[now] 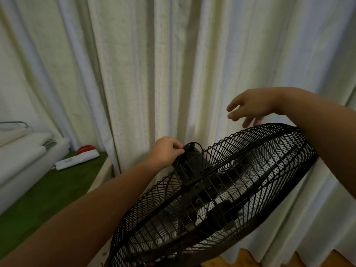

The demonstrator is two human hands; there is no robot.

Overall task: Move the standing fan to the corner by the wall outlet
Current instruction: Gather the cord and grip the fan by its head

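The black standing fan (212, 199) fills the lower middle and right, its wire cage seen from above and close to the curtain. My left hand (165, 151) is shut on the black cord or small handle at the back of the fan's motor housing (189, 159). My right hand (248, 106) hovers open just above the far rim of the cage, fingers spread, holding nothing. The fan's pole and base are hidden below the cage. No wall outlet shows.
Pale curtains (154, 74) hang right behind the fan. At the left, a green surface (48, 187) carries white cushions (23, 158), a white remote-like box (77, 161) and a red object (85, 148). Wooden floor (244, 259) shows at the bottom.
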